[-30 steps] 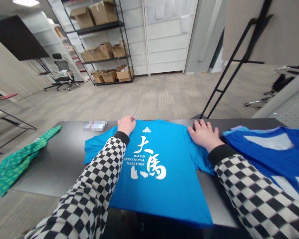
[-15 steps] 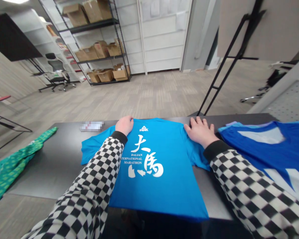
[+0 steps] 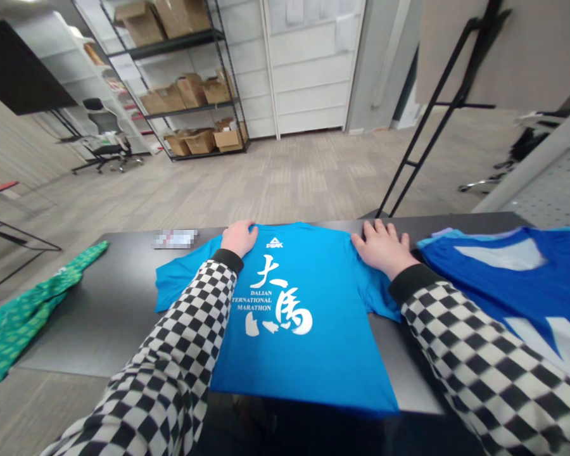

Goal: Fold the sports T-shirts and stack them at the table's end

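While left hand [image 3: 239, 239] and right hand [image 3: 384, 249] rest open, the blue T-shirt [image 3: 294, 354] lies flat

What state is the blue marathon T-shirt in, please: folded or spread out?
Spread out: the T-shirt lies flat, print up, on the black table, both sleeves extended, left hand and right hand resting on its upper edge.

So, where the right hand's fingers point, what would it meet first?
Likely the far edge of the black table past the right hand, then a black metal stand; depth is unclear.
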The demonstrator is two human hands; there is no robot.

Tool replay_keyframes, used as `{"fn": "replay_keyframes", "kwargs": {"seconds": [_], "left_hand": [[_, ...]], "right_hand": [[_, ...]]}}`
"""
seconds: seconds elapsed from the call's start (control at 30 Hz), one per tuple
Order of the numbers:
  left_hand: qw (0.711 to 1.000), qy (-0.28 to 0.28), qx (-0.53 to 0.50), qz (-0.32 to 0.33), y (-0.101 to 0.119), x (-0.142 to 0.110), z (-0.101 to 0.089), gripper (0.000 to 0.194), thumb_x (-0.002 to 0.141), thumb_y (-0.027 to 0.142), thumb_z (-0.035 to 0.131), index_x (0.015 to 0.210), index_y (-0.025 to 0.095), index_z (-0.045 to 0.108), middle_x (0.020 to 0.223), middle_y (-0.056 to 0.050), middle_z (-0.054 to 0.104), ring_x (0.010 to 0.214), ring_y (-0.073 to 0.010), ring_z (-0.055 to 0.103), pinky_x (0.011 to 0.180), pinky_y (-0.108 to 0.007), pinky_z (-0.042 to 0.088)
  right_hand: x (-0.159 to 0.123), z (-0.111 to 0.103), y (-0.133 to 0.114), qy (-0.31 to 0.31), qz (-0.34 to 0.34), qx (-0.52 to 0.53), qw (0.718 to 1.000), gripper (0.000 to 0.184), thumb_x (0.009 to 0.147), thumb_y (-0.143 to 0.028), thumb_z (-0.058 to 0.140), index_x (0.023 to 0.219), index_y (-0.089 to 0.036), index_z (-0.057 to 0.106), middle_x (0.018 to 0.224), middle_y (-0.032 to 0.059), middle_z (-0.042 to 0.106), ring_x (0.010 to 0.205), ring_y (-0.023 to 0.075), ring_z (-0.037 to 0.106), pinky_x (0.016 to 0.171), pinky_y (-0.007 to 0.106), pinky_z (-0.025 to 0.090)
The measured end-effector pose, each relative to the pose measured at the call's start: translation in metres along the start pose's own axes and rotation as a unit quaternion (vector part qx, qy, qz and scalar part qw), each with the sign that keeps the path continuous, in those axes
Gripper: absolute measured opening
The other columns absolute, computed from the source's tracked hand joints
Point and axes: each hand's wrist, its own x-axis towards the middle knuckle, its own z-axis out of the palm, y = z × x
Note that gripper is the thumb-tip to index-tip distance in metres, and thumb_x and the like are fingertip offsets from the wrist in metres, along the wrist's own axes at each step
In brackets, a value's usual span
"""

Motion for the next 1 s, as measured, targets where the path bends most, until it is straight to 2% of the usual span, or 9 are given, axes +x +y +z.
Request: {"fn": "replay_keyframes", "kwargs": {"seconds": [0.43, 0.77, 0.87, 1.0], "left_hand": [[1.000, 0.011, -0.005, 0.000, 0.000, -0.002, 0.001, 0.046, 0.113, 0.044, 0.051, 0.146, 0.026, 0.078, 0.145, -0.013, 0.078, 0.136, -0.0353, 0.070, 0.116, -0.047, 0.053], [1.000, 0.013, -0.020, -0.012, -0.010, 0.006, 0.008, 0.053, 0.107, 0.050, 0.055, 0.146, 0.023, 0.078, 0.128, -0.015, 0.082, 0.124, -0.0383, 0.074, 0.110, -0.049, 0.056], [1.000, 0.010, -0.019, -0.016, -0.007, 0.004, 0.006, 0.054, 0.107, 0.050, 0.054, 0.147, 0.022, 0.078, 0.124, -0.015, 0.083, 0.122, -0.0383, 0.074, 0.108, -0.048, 0.057], [1.000, 0.011, -0.018, -0.017, -0.005, 0.003, 0.003, 0.053, 0.106, 0.049, 0.055, 0.145, 0.022, 0.078, 0.121, -0.015, 0.083, 0.117, -0.0379, 0.075, 0.106, -0.048, 0.057]], "right_hand": [[-0.002, -0.004, -0.004, -0.009, 0.012, 0.000, 1.000, 0.086, 0.113, -0.069, 0.026, 0.180, -0.015, 0.038, 0.189, 0.0214, 0.025, 0.173, 0.0514, 0.021, 0.134, 0.082, 0.018], [-0.012, -0.014, -0.012, -0.029, 0.024, 0.013, 0.999, 0.084, 0.115, -0.066, 0.026, 0.181, -0.015, 0.035, 0.191, 0.0195, 0.019, 0.176, 0.0481, 0.014, 0.138, 0.077, 0.013], [-0.014, -0.017, -0.012, -0.016, 0.017, 0.021, 1.000, 0.083, 0.116, -0.067, 0.023, 0.179, -0.015, 0.039, 0.191, 0.0198, 0.022, 0.176, 0.0475, 0.013, 0.137, 0.078, 0.013], [-0.016, -0.020, -0.009, 0.034, 0.010, 0.013, 0.999, 0.080, 0.117, -0.063, 0.024, 0.174, -0.012, 0.047, 0.187, 0.0217, 0.031, 0.175, 0.0470, 0.017, 0.137, 0.077, 0.012]]}}
